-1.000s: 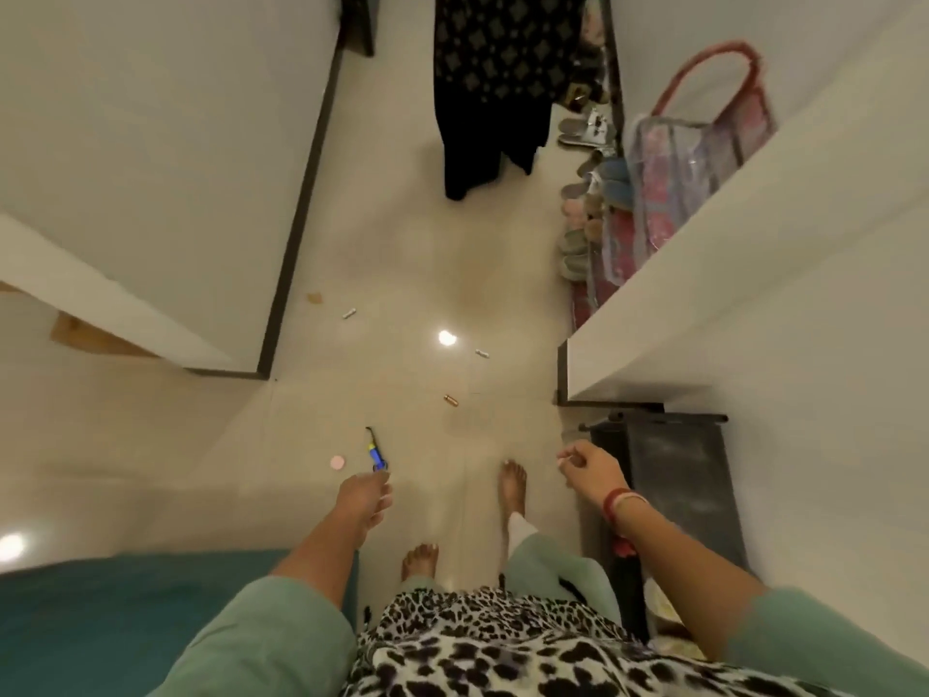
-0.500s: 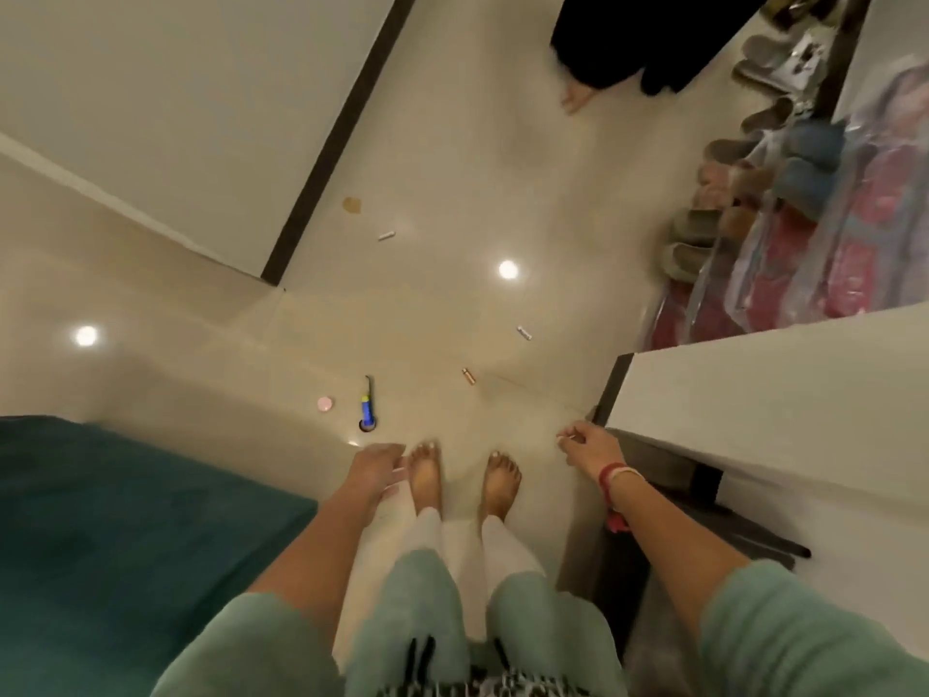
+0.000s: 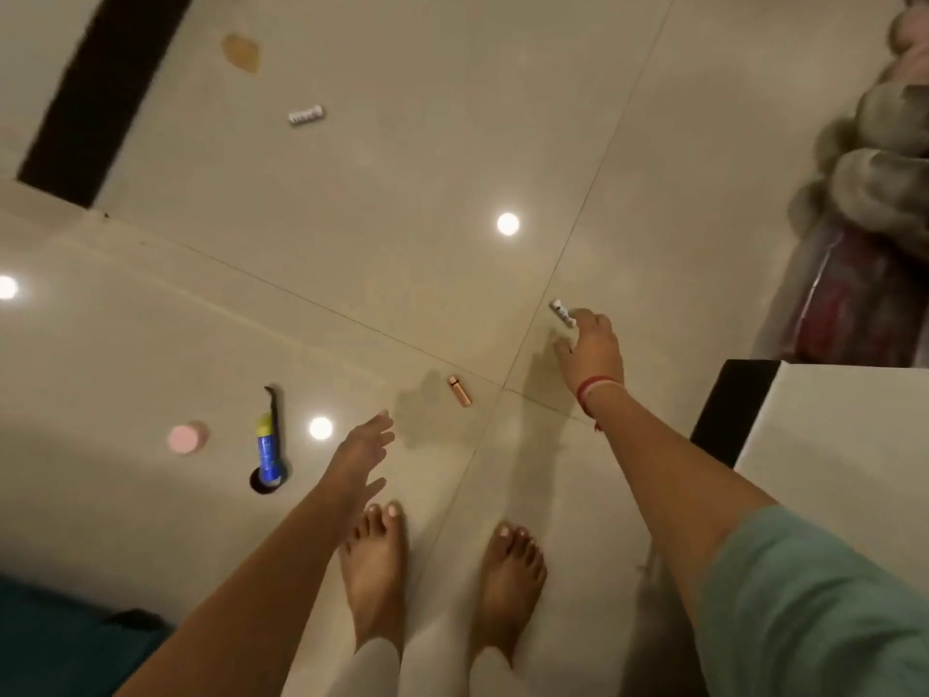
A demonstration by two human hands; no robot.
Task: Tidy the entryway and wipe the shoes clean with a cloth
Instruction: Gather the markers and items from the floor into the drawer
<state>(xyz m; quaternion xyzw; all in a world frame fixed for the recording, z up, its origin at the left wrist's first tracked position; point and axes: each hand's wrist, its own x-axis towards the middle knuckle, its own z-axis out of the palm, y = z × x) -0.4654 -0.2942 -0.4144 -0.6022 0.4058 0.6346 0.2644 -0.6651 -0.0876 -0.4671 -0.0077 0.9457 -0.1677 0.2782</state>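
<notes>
Small items lie scattered on the glossy beige floor. My right hand (image 3: 590,352) reaches down, and its fingertips touch the near end of a small white tube (image 3: 562,311); the thumb stays apart from it. My left hand (image 3: 363,451) hangs open with spread fingers above the floor, holding nothing. Between the hands lies a small copper tube (image 3: 459,390). Left of my left hand are a blue and yellow tube (image 3: 266,452) lying on a black tool, and a pink round lid (image 3: 186,438). Grey furry slippers (image 3: 877,158) sit at the far right, blurred.
Another white tube (image 3: 305,115) and a tan scrap (image 3: 242,52) lie farther off. A white cabinet (image 3: 834,445) with a dark edge stands close on my right. A teal rug (image 3: 55,646) fills the lower left corner. My bare feet stand at bottom centre.
I have bent down toward the floor and the view has dropped closer. My right hand has stretched forward from near the cabinet to the white tube. My left hand has opened and moved forward.
</notes>
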